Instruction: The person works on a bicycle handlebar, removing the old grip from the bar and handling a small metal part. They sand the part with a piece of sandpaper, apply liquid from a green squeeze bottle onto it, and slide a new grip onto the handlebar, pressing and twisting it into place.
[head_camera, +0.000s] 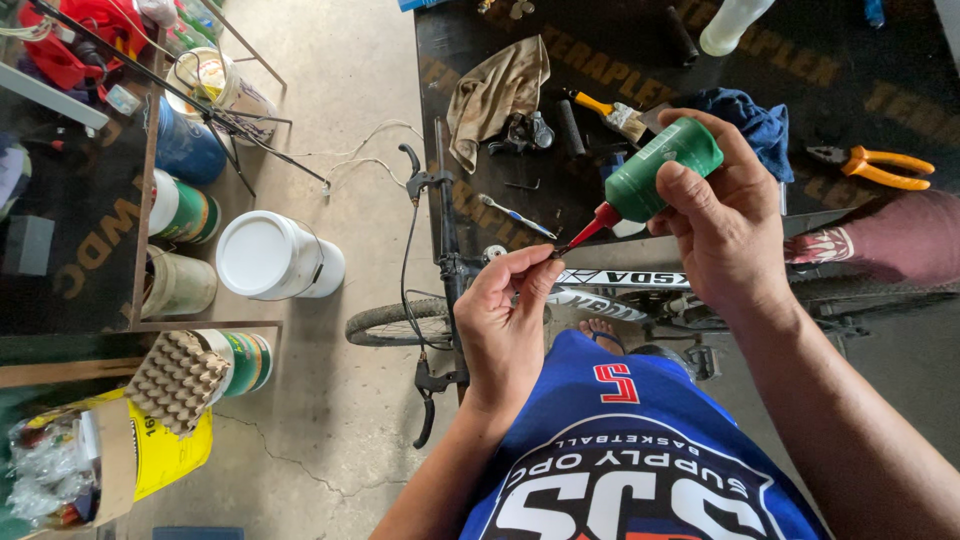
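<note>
My right hand grips a green squeeze bottle with a red nozzle, tilted down to the left. The nozzle tip meets a small dark part pinched between the fingertips of my left hand. Both hands are raised above a bicycle that stands on the concrete floor below me, its handlebar to the left. What the small part is cannot be made out.
A dark workbench holds a tan rag, a paintbrush, a blue cloth, orange pliers and a toothbrush. White and green buckets, an egg tray and a shelf stand at left. Another person's foot is at right.
</note>
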